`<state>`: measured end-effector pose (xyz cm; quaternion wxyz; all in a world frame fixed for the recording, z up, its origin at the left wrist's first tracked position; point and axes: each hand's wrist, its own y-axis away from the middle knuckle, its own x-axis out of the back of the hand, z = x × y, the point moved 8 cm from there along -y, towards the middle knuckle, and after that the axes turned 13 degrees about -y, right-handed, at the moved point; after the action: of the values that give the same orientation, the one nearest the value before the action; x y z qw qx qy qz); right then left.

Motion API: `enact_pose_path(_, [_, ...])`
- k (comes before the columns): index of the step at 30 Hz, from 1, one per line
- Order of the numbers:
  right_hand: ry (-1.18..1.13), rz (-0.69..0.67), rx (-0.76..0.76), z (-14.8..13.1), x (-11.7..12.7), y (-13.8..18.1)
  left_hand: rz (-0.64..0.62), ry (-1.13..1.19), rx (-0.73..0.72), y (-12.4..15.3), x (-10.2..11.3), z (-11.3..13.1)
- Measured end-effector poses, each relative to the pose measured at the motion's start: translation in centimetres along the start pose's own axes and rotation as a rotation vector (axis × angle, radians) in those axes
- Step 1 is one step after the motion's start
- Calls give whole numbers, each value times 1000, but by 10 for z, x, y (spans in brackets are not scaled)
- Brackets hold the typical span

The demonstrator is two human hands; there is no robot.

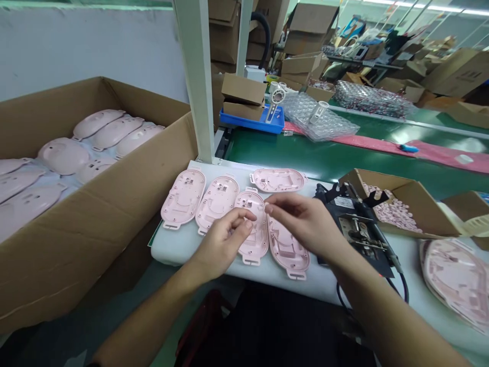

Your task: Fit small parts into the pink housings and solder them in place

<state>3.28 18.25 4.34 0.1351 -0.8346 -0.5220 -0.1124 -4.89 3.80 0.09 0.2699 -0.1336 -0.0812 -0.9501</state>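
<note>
Several pale pink oval plastic shells lie hollow side up on the white padded bench in front of me. My left hand (pixel 227 237) is over the left side of the middle shell (pixel 259 239), its thumb and curled fingers drawn together. Whatever may be between those fingertips is too small to make out. My right hand (pixel 305 221) pinches at the upper edge between the middle shell and the shell to its right (pixel 288 250). Its fingertips hide anything they hold. Two more shells, the far-left shell (pixel 183 198) and its neighbour (pixel 218 201), lie left; a sideways shell (pixel 278 180) lies behind.
A black clamp-like fixture (pixel 357 227) with cables stands right of the shells. Behind it, a cardboard box (pixel 424 204) holds small pink pieces. Stacked shells (pixel 456 278) lie far right. A large carton (pixel 114 204) of shells stands left, beside a white post (pixel 196 76). Beyond runs a green conveyor (pixel 263 150).
</note>
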Motion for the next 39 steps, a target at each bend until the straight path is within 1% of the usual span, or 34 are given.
enact_pose_path(2, [171,-52,-68,13,0,-22,153,-523,-92,-2,21,7])
enact_pose_path(3, [253,-99,-88,20,-4,-34,194,-751,-113,-6,26,9])
enact_pose_path(4, [317,-146,-96,25,-10,-44,205,-926,-122,-11,29,8])
enact_pose_path(5, [365,-185,-94,29,-17,-53,190,-1047,-122,-17,29,6])
enact_pose_path(7, [420,-243,-73,36,-32,-65,139,-1155,-117,-30,28,0])
enact_pose_path(10, [481,-288,-31,42,-48,-71,89,-1227,-128,-40,25,-4])
enact_pose_path(14, [572,-319,2,47,-56,-67,19,-1290,-159,-43,17,0])
enact_pose_path(17, [628,-302,37,46,-53,-67,-34,-1318,-179,-46,10,2])
enact_pose_path(21, [636,-222,74,45,-41,-72,-96,-1348,-192,-52,5,-2])
enact_pose_path(24, [622,-232,67,51,-40,-75,-125,-1366,-195,-54,4,-6])
enact_pose_path(31, [651,-309,-48,64,-45,-84,-169,-1387,-183,-55,0,-12])
enact_pose_path(39, [813,-489,-304,54,-55,-95,-241,-1348,-151,-59,-3,-3])
